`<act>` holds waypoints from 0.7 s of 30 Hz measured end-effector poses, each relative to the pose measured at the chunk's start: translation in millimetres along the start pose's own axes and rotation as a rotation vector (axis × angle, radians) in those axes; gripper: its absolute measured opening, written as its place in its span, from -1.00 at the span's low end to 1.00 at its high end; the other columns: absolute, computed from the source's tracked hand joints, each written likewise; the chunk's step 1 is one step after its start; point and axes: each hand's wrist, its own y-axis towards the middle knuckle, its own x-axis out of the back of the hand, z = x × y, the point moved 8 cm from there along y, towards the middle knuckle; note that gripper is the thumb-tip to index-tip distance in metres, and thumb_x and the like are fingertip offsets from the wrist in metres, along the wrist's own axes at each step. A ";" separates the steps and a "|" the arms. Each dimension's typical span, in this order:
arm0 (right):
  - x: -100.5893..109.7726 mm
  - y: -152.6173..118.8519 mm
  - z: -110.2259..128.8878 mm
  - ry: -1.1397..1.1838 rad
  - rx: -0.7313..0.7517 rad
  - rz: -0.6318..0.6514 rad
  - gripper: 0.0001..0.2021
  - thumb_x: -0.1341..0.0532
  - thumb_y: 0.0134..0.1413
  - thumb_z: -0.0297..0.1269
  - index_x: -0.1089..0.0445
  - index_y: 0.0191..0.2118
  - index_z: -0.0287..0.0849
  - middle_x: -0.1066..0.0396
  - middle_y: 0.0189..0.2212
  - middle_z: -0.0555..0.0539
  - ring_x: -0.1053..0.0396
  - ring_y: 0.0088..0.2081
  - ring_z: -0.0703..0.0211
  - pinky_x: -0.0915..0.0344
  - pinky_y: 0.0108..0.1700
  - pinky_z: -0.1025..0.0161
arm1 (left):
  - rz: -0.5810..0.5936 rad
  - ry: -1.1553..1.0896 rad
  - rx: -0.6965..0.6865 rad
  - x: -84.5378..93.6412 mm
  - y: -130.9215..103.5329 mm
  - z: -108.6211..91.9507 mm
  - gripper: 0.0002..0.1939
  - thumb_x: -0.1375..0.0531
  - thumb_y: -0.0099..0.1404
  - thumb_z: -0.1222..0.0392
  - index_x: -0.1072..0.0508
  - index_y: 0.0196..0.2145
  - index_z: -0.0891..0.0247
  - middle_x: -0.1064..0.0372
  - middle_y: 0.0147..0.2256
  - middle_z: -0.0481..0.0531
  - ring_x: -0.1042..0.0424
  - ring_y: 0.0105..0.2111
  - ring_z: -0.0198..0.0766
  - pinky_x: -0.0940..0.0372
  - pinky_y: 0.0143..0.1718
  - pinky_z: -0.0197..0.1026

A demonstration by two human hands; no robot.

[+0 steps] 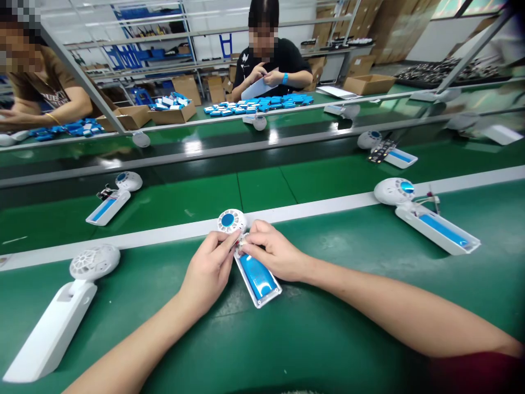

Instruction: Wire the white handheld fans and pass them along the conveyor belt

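Observation:
In the middle of the head view, a white handheld fan (232,220) lies on the green work surface with its handle open towards me. A blue battery pack (258,276) fills the handle tray. My left hand (208,268) is closed at the fan's neck, thumb and forefinger pinched together. From the other side my right hand (273,251) also pinches at the upper end of the handle, just above the battery. Small parts with a bit of red show between the fingertips, mostly hidden, so what the right fingers hold is unclear.
A closed white fan (51,328) lies at left; an open fan (438,224) with loose wires lies at right. More fans, including one (109,205), sit on the green conveyor belt (197,202). Across it, two people work near blue battery packs (262,104) and cardboard boxes (174,112).

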 end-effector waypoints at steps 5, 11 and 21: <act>-0.5 0.3 2.5 -0.036 0.012 0.024 -0.78 -0.05 0.13 -0.30 -0.41 -0.42 -0.21 -0.13 -0.43 -0.02 -0.13 -0.26 0.22 -0.12 -0.14 0.20 | -0.007 0.030 -0.024 -2.1 -1.7 -1.6 -0.60 0.01 0.23 0.41 -0.20 0.04 0.24 -0.22 -0.26 0.07 -0.28 -0.28 -0.33 -0.28 -0.28 -0.29; -0.9 0.5 5.9 -0.103 0.030 0.059 -0.79 -0.04 0.13 -0.32 -0.39 -0.41 -0.20 -0.15 -0.40 -0.04 -0.10 -0.25 0.20 -0.09 -0.10 0.14 | 0.003 0.082 -0.058 -3.3 -1.7 -2.0 -0.57 0.02 0.23 0.42 -0.17 0.06 0.20 -0.23 -0.24 0.09 -0.28 -0.24 -0.30 -0.30 -0.26 -0.25; -1.7 -4.1 5.1 -0.108 0.025 0.034 -0.77 -0.03 0.15 -0.32 -0.36 -0.44 -0.21 -0.14 -0.40 -0.03 -0.09 -0.26 0.21 -0.09 -0.12 0.15 | 0.037 -0.058 -0.021 -2.8 -2.0 -0.1 -0.57 0.01 0.22 0.46 -0.23 0.02 0.17 -0.25 -0.25 0.03 -0.28 -0.24 -0.37 -0.25 -0.23 -0.32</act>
